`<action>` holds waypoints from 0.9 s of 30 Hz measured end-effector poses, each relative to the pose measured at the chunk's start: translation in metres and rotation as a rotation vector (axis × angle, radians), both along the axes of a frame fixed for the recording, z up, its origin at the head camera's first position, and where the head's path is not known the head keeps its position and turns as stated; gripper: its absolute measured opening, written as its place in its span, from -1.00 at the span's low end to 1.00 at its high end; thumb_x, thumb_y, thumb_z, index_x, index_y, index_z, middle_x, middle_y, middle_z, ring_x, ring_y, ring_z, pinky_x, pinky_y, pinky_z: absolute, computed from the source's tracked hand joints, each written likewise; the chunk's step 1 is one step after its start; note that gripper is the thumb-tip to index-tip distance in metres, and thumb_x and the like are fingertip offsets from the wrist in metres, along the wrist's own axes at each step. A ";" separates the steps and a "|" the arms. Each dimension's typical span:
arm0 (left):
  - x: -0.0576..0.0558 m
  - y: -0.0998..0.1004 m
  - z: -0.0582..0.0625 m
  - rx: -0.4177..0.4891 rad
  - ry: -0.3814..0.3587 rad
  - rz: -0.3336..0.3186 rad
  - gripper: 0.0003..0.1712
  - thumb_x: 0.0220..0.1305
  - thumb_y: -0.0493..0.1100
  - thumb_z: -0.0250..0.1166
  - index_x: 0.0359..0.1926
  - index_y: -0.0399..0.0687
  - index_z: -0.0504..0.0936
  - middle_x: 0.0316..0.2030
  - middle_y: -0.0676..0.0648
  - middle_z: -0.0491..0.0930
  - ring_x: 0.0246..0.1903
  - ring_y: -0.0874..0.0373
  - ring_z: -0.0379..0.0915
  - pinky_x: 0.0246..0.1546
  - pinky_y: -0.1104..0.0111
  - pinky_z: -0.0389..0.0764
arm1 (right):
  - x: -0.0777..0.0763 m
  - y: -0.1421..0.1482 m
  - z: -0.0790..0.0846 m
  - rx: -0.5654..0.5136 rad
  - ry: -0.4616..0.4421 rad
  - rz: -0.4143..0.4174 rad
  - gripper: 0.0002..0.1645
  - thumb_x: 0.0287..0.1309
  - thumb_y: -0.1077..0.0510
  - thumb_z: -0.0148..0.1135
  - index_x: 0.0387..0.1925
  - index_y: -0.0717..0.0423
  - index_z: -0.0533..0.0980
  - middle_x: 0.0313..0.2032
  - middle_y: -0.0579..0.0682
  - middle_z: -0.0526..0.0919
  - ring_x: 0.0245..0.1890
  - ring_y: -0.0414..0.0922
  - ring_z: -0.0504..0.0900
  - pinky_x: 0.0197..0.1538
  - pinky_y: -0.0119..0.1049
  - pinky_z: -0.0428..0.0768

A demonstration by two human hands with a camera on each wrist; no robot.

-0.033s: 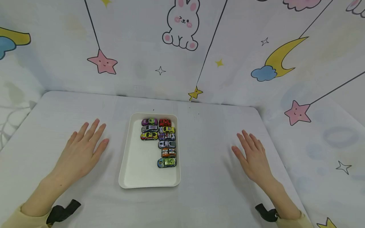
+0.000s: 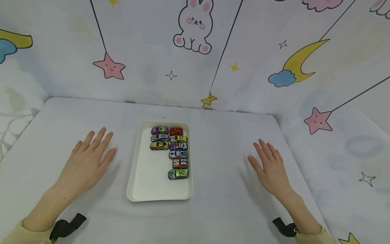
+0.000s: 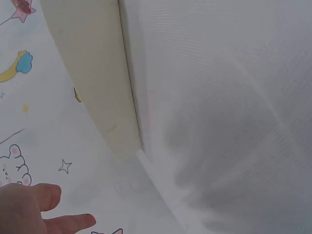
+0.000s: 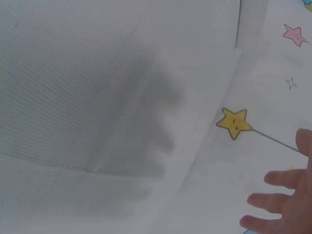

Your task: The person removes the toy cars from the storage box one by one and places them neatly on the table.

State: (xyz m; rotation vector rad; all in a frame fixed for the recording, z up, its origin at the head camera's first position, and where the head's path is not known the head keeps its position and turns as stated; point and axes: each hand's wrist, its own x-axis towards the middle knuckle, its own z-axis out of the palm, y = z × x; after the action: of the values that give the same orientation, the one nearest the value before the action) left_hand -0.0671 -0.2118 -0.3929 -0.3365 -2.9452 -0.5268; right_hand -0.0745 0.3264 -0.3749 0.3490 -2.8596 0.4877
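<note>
A white tray point(image 2: 149, 176) stands on the table between my two hands, with several small toy cars in two columns. The left column has a purple-and-green car point(image 2: 159, 130), a silver one and a yellow-and-red car point(image 2: 159, 145). Down the right side run several more, from a red car point(image 2: 176, 131) to a green car point(image 2: 178, 174) at the near end. Left of the tray is my left hand point(image 2: 85, 164), palm down, fingers spread, holding nothing. My right hand point(image 2: 270, 171), also holding nothing, is farther off on the right with fingers extended. Both hands cast shadows on the tabletop.
A white cloth covers the table point(image 2: 222, 162). Behind it hangs a white backdrop point(image 2: 146, 34) printed with a rabbit, stars and moons. A black strap point(image 2: 68, 226) is at the left wrist, another black strap point(image 2: 284, 227) at the right.
</note>
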 end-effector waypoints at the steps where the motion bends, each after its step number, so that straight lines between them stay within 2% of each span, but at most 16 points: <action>1: 0.000 0.000 0.000 0.000 -0.001 0.000 -0.29 0.58 0.11 -0.07 0.52 -0.23 0.14 0.53 -0.33 -0.01 0.50 -0.36 -0.17 0.39 -0.35 -0.09 | 0.000 0.000 -0.001 0.000 -0.003 0.000 -0.28 0.46 -0.11 0.07 0.45 0.20 0.27 0.48 0.29 0.20 0.45 0.34 0.07 0.42 0.40 -0.04; 11: 0.000 0.002 0.002 -0.003 -0.032 -0.004 -0.28 0.58 0.14 -0.08 0.53 -0.23 0.13 0.54 -0.32 -0.03 0.51 -0.35 -0.19 0.41 -0.34 -0.11 | -0.002 0.001 -0.007 0.023 0.006 0.017 -0.26 0.44 -0.13 0.10 0.46 0.16 0.25 0.49 0.26 0.18 0.47 0.32 0.05 0.43 0.40 -0.05; 17: -0.001 0.006 0.000 0.011 -0.033 -0.007 -0.28 0.58 0.13 -0.07 0.52 -0.23 0.15 0.54 -0.32 -0.02 0.51 -0.36 -0.21 0.41 -0.34 -0.12 | -0.004 -0.004 -0.008 0.032 0.012 0.035 -0.26 0.43 -0.12 0.12 0.44 0.20 0.27 0.47 0.28 0.21 0.45 0.35 0.08 0.43 0.40 -0.06; 27: -0.005 0.013 0.000 0.048 -0.020 -0.004 -0.30 0.57 0.12 -0.06 0.49 -0.26 0.20 0.50 -0.36 0.08 0.45 -0.38 0.00 0.33 -0.33 0.10 | -0.005 -0.029 -0.008 0.039 -0.004 0.089 -0.27 0.40 -0.10 0.16 0.42 0.22 0.31 0.46 0.25 0.24 0.47 0.33 0.08 0.44 0.38 -0.03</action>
State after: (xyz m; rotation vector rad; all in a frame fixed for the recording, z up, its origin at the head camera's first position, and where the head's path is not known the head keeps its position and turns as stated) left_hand -0.0723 -0.1986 -0.3932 -0.3344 -2.9459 -0.6035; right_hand -0.0795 0.2970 -0.3831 0.4842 -2.8701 0.4495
